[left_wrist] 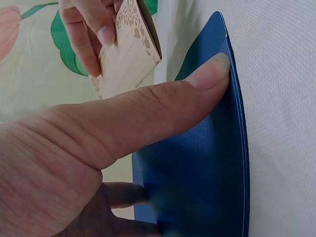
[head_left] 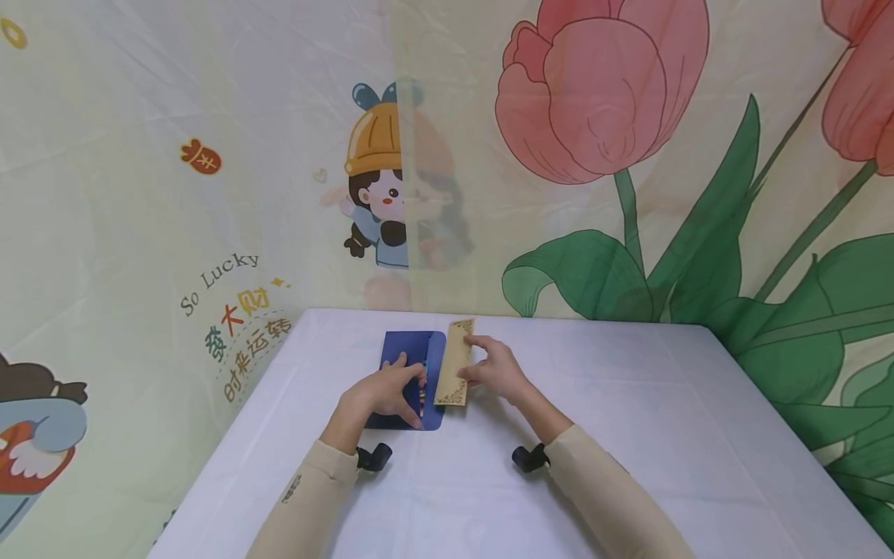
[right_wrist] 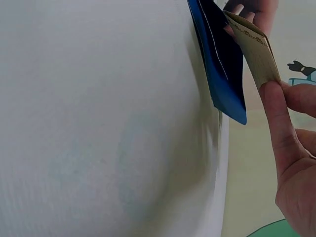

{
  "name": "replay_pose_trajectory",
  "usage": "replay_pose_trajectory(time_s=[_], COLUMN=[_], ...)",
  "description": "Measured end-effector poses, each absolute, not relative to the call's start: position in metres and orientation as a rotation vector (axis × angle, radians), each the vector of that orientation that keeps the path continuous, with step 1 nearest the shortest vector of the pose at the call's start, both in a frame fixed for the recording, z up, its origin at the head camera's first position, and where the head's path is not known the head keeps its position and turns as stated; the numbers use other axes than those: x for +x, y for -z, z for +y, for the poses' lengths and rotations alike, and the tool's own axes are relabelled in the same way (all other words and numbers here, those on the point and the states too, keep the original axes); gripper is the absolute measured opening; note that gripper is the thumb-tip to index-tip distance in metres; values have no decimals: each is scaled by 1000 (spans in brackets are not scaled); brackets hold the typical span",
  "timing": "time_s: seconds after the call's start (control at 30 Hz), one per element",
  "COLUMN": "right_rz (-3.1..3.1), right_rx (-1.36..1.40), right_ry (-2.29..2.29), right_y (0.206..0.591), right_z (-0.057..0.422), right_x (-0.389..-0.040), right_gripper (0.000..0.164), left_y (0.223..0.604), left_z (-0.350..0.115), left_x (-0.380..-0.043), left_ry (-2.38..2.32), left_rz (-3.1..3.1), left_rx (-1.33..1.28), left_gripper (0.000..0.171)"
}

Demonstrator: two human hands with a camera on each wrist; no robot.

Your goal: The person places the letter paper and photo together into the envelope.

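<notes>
A dark blue envelope (head_left: 405, 348) lies on the table, its rounded flap (head_left: 435, 373) folded out to the right. My left hand (head_left: 384, 390) grips it at the mouth, thumb toward the near end and bent fingers toward the far end. In the left wrist view the thumb (left_wrist: 207, 74) lies along the blue paper. A narrow multicoloured strip (head_left: 422, 396) shows at the mouth between thumb and fingers. My right hand (head_left: 497, 369) pinches a folded cream card (head_left: 455, 365) with ornate brown borders. The card is held tilted, overlapping the flap's right edge in the head view.
A white cloth covers the table (head_left: 594, 450). Behind it hangs a printed curtain (head_left: 447, 46) with tulips and cartoon figures. Black wrist-worn pieces, one at the left wrist (head_left: 375, 457) and one at the right wrist (head_left: 531, 458), stick out near the cuffs.
</notes>
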State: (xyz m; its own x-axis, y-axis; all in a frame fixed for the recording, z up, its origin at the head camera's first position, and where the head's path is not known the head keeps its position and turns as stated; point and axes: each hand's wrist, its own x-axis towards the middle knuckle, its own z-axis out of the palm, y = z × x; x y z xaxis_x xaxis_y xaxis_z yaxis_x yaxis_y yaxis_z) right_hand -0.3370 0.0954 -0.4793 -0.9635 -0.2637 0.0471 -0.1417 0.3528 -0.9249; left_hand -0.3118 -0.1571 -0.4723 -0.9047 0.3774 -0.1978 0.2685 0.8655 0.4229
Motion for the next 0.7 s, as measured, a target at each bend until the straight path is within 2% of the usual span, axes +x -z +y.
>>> replay_pose_trajectory(time_s=[0.7], right_rz=[2523], right_rx=[-427], right_ry=[1590], right_y=[484], right_z=[77], right_x=[-338], right_gripper=[77], left_y=[472], left_z=[-157], left_x=[-311], left_ry=[-568], left_rz=[2762], left_rx=[476], left_gripper=[62])
